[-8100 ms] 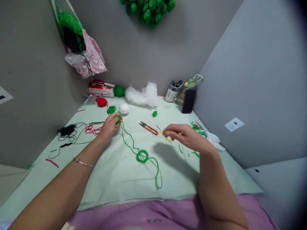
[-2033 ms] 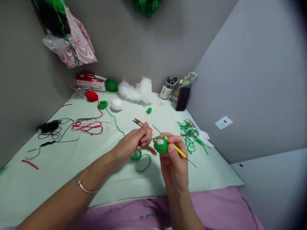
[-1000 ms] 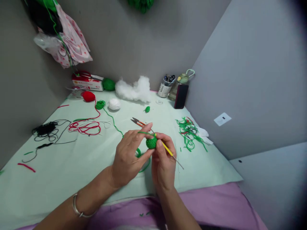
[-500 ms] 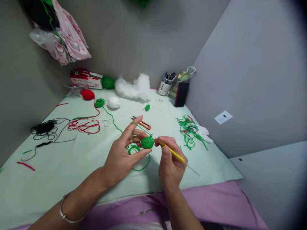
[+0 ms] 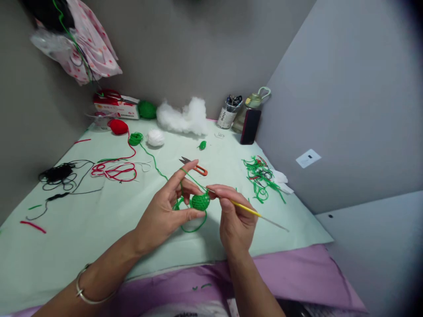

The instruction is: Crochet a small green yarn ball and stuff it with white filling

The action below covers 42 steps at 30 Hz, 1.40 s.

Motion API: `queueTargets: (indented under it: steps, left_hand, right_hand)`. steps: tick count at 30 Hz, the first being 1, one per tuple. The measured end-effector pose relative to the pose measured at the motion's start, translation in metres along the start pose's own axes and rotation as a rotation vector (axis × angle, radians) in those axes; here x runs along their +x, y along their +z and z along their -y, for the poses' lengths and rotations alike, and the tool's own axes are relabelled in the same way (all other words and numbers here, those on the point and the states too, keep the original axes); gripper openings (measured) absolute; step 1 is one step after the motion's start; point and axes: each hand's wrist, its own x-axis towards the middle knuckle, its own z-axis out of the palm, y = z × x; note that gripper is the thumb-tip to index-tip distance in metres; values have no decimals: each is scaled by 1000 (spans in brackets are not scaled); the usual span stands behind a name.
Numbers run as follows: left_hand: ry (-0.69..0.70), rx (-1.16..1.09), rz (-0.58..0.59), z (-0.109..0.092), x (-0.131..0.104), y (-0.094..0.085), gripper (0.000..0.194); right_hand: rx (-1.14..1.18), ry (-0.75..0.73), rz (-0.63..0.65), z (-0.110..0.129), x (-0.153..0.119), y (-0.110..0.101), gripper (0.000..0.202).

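Note:
Between the thumb and fingers of my left hand (image 5: 168,204) is a small, rounded green crochet piece (image 5: 200,201). A strand of green yarn (image 5: 194,181) runs over my raised left index finger down to the piece's upper edge. My right hand (image 5: 238,215) grips a crochet hook (image 5: 244,208) with a yellow handle, held like a pen. The hook's metal tip meets the top right edge of the piece; whether it sits inside a stitch I cannot tell. Loose green yarn hangs in a loop below the piece. Orange thread snips (image 5: 200,170) lie just beyond my left fingertips.
Several yarn balls, including a red one (image 5: 118,127) and a white one (image 5: 155,138), stand at the back left near white stuffing (image 5: 182,118). A phone (image 5: 250,127) leans by a bottle (image 5: 254,101). Yarn scraps (image 5: 262,178) lie right; black yarn (image 5: 59,172) lies left.
The hook has tilted flatter, its tip now at the piece's upper edge. The green piece has shifted slightly left and down and turned in my left fingers. The whole view has moved slightly.

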Motion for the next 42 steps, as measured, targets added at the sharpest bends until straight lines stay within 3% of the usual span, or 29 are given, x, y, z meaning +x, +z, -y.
queueTargets:
  steps: [5,9,19,26,32,42]
  left_hand:
    - [-11,-5,36,2,-2,-4,80]
    - [11,27,77,2,-4,-8,75]
    - [-19,97,197,-2,-7,-12,72]
    - [-77,79,149,-1,-7,-12,75]
    - [-95,11,176,0,-9,-11,75]
    - [-37,92,159,2,-10,-8,91]
  right_hand:
    - [330,236,-11,-2,5,1,10]
    - [429,309,26,0,7,-1,10]
    - [317,245,206,3,13,-21,16]
    - [26,0,92,5,5,-15,17]
    - [231,192,122,2,4,-14,16]
    - [194,279,208,0,6,-18,18]
